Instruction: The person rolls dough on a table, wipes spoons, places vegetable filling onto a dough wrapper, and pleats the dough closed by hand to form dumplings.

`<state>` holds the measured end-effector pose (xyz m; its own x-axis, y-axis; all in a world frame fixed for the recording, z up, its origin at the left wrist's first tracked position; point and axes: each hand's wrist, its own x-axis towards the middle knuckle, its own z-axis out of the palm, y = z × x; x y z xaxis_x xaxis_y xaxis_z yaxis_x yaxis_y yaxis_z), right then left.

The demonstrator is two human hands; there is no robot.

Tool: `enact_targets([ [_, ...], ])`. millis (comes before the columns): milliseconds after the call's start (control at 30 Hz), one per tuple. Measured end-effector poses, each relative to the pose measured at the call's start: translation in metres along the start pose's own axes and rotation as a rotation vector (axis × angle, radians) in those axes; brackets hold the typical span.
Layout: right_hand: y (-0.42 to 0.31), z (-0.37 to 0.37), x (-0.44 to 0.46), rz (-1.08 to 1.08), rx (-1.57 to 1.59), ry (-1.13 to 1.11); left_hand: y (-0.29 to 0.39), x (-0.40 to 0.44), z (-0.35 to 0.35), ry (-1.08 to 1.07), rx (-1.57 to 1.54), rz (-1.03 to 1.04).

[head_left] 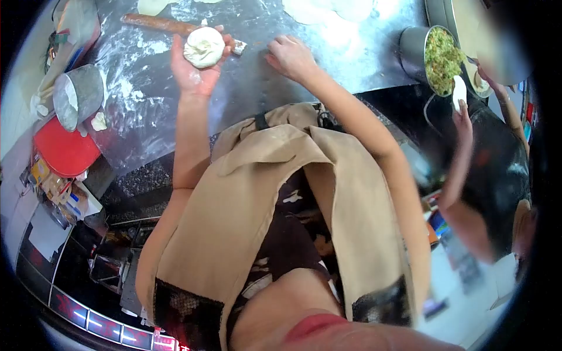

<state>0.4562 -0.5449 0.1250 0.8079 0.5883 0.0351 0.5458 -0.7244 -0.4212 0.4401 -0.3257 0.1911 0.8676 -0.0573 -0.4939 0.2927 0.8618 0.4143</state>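
A round bun of white dough with pleats gathered on top [203, 48] rests in the palm of my left hand [198, 83]. The fingers of that hand curl up around its sides. My right hand [293, 58] is to the right of the bun, low over the metal table, with its fingers curled in. Nothing shows in it. A wooden rolling pin [153, 22] lies on the table behind my left hand, its right end dusted with flour.
Flour covers the metal table [137, 111]. At left are a metal container [88, 88], a dough scrap [99, 121] and a red round lid [67, 146]. Flat dough [304, 10] lies at the back. At right, another person's hand [462, 120] holds something white beside a pot of green filling [442, 55].
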Motion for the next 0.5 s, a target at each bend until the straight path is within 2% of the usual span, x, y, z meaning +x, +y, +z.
enact_targets([
  [200,-0.001,0.044,0.048,0.064,-0.158,-0.149,-0.008,0.001,0.006,-0.029,-0.162,-0.074],
  [300,-0.003,0.034,0.054,0.072,-0.158,-0.253,-0.01,0.004,0.009,-0.07,-0.162,-0.087],
  [367,0.0,0.019,0.057,0.246,0.051,-0.281,-0.011,0.009,0.014,-0.016,-0.15,-0.117],
  [400,-0.001,0.007,0.054,0.242,0.036,-0.27,-0.015,0.014,0.012,-0.072,-0.156,-0.116],
  [467,-0.026,-0.045,0.039,0.396,0.506,0.24,-0.021,0.019,0.025,-0.016,-0.118,-0.087],
  [500,-0.041,-0.07,0.033,0.403,0.495,0.242,-0.028,0.018,0.034,0.053,-0.066,-0.079],
])
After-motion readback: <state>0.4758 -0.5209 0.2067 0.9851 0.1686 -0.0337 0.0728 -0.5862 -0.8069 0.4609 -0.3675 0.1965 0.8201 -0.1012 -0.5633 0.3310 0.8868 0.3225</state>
